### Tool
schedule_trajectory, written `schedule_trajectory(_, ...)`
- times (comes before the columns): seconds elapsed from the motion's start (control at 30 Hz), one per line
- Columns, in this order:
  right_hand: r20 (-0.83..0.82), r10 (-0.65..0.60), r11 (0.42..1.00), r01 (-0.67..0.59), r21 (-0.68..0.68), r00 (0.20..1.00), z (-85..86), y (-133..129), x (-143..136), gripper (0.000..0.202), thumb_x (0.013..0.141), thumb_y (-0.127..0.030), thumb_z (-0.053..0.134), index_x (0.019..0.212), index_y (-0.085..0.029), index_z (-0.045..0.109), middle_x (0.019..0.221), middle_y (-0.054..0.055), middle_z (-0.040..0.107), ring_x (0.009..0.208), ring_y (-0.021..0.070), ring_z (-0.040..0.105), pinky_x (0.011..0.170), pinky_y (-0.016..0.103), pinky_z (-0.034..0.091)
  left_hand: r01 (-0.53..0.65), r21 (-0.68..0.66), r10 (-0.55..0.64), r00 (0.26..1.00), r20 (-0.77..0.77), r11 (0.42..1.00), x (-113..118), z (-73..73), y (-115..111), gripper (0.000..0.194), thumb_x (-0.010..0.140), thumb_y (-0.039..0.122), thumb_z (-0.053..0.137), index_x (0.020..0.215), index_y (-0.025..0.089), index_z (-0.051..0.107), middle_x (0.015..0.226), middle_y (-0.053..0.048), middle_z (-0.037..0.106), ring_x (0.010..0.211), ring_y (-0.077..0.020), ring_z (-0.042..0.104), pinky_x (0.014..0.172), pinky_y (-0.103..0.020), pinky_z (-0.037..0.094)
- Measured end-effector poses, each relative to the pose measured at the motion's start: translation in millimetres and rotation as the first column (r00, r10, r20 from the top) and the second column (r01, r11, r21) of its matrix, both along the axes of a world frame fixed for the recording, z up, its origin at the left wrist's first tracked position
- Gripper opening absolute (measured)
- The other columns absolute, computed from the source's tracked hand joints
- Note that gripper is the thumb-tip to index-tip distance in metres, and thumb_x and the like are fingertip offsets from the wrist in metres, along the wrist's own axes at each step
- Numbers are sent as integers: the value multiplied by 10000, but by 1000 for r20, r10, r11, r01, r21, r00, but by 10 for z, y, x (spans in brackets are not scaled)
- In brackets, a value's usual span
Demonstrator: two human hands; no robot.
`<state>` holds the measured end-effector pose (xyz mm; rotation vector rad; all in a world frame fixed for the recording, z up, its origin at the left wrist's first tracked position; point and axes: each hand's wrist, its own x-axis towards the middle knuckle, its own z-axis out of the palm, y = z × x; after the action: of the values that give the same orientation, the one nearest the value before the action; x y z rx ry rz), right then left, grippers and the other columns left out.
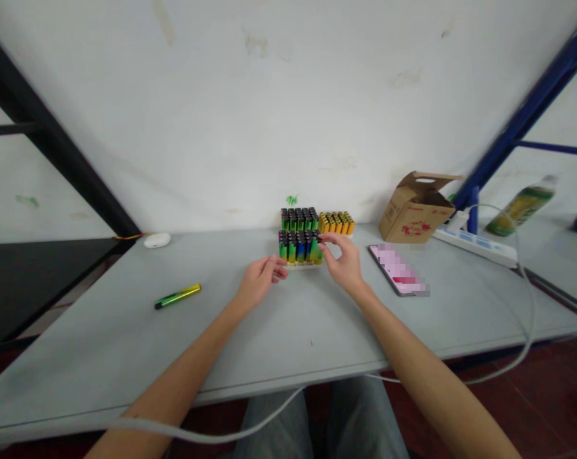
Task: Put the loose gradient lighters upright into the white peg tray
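Observation:
Several green and blue cylinders with dark tops [298, 248] stand upright in rows on a pale tray [303, 266] at the middle of the table. My left hand [264, 276] is at the tray's left front corner, its fingers bent close together; what they hold, if anything, is too small to tell. At the right end of the front row, my right hand [340, 258] has thumb and forefinger closed on the dark top of a green cylinder [315, 250]. Behind stand another group of green cylinders [299, 220] and a group of yellow ones [336, 223].
A yellow-green tube [178, 296] and a white case [157, 240] lie on the left of the table [125, 344]. To the right are a phone [397, 270], an open cardboard box [415, 210], a power strip [479, 247] and a bottle [522, 205]. A white cable [532, 306] crosses the front.

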<state>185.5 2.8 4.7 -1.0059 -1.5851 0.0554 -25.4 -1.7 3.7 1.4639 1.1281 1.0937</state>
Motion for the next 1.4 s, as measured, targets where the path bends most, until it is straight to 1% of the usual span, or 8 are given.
schedule_trajectory(0.23, 176, 44, 998, -34, -57, 983, -73, 36, 12, 156, 850, -229, 574, 984, -229, 655, 985, 68, 658, 1029, 221, 565, 948, 403, 446, 26, 14, -25, 998, -54, 1000, 14, 1, -30, 500, 804, 585, 478, 813, 121, 664, 674, -75, 667, 619, -160, 597, 595, -280, 453)
schedule_trajectory(0.4, 222, -59, 998, 63, -8, 973, -89, 56, 74, 177, 832, -238, 585, 992, -241, 661, 1225, 93, 544, 1174, 256, 485, 1008, 461, 387, 6, 29, -5, 999, -47, 1000, 15, 41, -38, 476, 809, 569, 481, 786, 130, 663, 653, -64, 659, 597, -154, 591, 586, -274, 449)
schedule_trajectory(0.5, 228, -69, 997, 76, -24, 971, -101, 78, 116, 204, 841, -238, 567, 1024, -246, 656, 1241, 100, 516, 1183, 258, 478, 1008, 460, 388, -9, 51, 11, 999, -41, 999, 3, 61, -37, 448, 811, 554, 494, 763, 142, 662, 640, -56, 658, 590, -153, 585, 578, -270, 449)
schedule_trajectory(0.87, 99, 81, 992, -70, -110, 992, -81, 112, 90, 150, 842, -271, 583, 975, -219, 628, 1162, 103, 565, 1136, 226, 532, 1009, 404, 403, -1, 106, 13, 994, -107, 994, -13, 58, -38, 398, 822, 508, 499, 752, 147, 652, 625, -45, 653, 577, -150, 583, 588, -271, 451)
schedule_trajectory(1.0, 110, 129, 982, -112, -153, 985, -58, 126, 135, 144, 845, -285, 579, 970, -221, 610, 1169, 106, 583, 1160, 240, 525, 1015, 430, 387, -5, 93, 13, 996, -83, 996, -17, 46, -35, 420, 827, 531, 486, 760, 151, 653, 625, -48, 658, 580, -155, 587, 578, -270, 445)
schedule_trajectory(1.17, 140, 177, 974, -153, -168, 974, -37, 134, 204, 122, 838, -304, 601, 927, -221, 604, 1189, 101, 585, 1167, 243, 522, 1022, 446, 372, 6, 97, 0, 998, -63, 995, -20, 32, -42, 498, 862, 571, 397, 874, 139, 645, 640, -53, 662, 586, -160, 599, 582, -275, 449)
schedule_trajectory(1.3, 156, 198, 970, -170, -176, 968, -44, 121, 185, 123, 851, -299, 590, 945, -222, 612, 1185, 98, 582, 1162, 232, 523, 1019, 432, 383, 21, 151, -2, 992, -125, 988, -44, 15, -41, 478, 886, 541, 370, 877, 150, 645, 651, -47, 658, 603, -165, 601, 604, -275, 451)
schedule_trajectory(1.4, 179, 108, 986, -83, -144, 978, -72, 121, 181, 136, 853, -284, 586, 958, -222, 644, 1180, 105, 574, 1157, 239, 520, 1016, 440, 385, 20, 254, 54, 957, -283, 967, -90, 22, -35, 378, 886, 472, 417, 852, 181, 657, 669, -36, 662, 628, -173, 593, 642, -275, 435)
